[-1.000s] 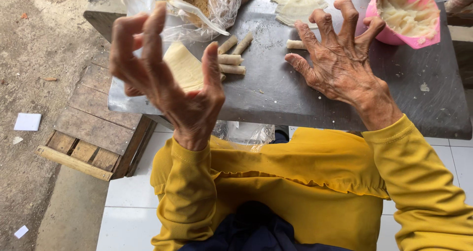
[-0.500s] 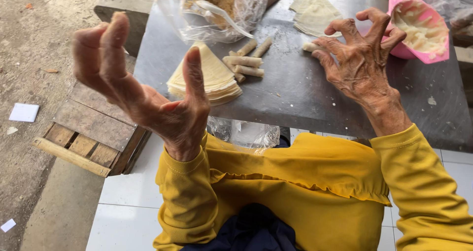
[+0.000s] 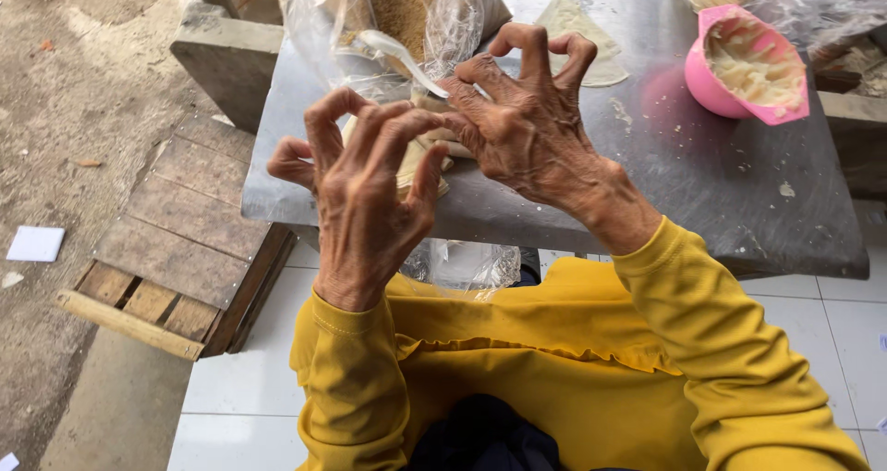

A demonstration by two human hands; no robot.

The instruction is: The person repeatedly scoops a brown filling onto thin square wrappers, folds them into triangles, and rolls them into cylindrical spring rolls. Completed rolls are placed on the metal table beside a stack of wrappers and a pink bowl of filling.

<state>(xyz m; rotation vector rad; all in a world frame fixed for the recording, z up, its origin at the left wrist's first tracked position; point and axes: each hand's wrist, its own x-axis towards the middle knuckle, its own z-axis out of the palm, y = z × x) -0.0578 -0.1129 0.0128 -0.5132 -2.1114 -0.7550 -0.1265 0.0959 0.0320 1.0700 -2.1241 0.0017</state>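
Note:
My left hand (image 3: 365, 189) and my right hand (image 3: 527, 129) are raised close together above the near edge of a grey metal table (image 3: 702, 194). The fingers of both are bent and spread, with the fingertips nearly touching. Neither hand holds anything that I can see. Beneath them a stack of thin triangular wrapper sheets (image 3: 413, 164) is mostly hidden. Just beyond my right hand a clear plastic bag (image 3: 388, 27) of brown crumbly filling has a white spoon (image 3: 397, 57) in it.
A pink bowl (image 3: 748, 69) of pale paste stands at the right of the table, and a single wrapper sheet (image 3: 577, 36) lies flat behind my right hand. A wooden crate (image 3: 171, 268) sits on the ground at the left. White floor tiles lie under the table.
Both hands have moved in toward each other from wide apart and now meet over the wrapper stack, hiding the rolled pieces seen earlier. The view has tilted toward the table.

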